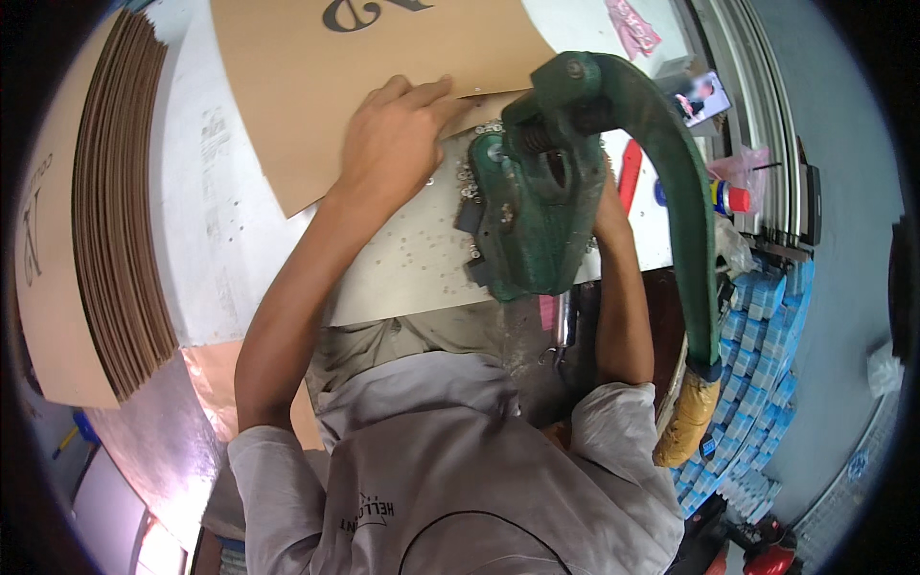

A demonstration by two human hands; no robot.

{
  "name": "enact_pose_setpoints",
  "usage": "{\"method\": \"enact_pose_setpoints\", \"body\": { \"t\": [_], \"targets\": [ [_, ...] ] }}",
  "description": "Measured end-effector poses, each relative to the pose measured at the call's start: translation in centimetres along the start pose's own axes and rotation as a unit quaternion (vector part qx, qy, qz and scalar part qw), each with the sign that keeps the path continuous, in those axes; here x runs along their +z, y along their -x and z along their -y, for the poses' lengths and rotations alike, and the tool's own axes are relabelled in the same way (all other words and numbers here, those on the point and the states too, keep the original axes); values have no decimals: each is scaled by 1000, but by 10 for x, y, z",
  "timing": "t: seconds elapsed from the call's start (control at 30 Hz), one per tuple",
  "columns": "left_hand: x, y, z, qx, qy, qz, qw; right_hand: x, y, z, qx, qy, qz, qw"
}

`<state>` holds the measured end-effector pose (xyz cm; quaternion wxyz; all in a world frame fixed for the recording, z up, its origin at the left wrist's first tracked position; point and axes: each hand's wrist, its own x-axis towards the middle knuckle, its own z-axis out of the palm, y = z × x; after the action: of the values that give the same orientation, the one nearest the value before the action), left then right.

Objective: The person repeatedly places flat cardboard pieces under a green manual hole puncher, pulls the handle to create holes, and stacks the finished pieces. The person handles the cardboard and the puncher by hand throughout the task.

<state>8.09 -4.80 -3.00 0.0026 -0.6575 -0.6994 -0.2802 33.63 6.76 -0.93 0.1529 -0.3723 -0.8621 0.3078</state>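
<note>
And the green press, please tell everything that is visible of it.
The green press looks like heavy painted metal, worn. It stands at the near edge of the table. A coil spring shows in its head. A thick lever curves from its top rightward, then down the picture, ending in a yellow-wrapped grip. Small metal rings lie beside it; any contact with the right hand is hidden.

- Press (pixel 546 230): dark green, scuffed
- Handle grip (pixel 688 422): mustard yellow
- Cardboard sheet (pixel 297 86): tan, black lettering
- Cardboard stack (pixel 125 211): tan face, brown-striped edges
- Bench (pixel 206 287): white, grey smudges
- Shirt (pixel 450 460): grey, dark print
- Stacked bundles (pixel 757 335): pale blue and white
</note>
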Motion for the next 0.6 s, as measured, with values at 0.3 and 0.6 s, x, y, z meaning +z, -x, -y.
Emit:
{"method": "enact_pose_setpoints", "body": {
  "t": [0.3,0.6],
  "targets": [
    [4,-1,-2,5,-8,-8,1000,3,4,14,30,-67,-26,997],
    [1,-2,-3,16,-22,-4,1000,7,-2,14,32,-272,0,962]
  ]
}}
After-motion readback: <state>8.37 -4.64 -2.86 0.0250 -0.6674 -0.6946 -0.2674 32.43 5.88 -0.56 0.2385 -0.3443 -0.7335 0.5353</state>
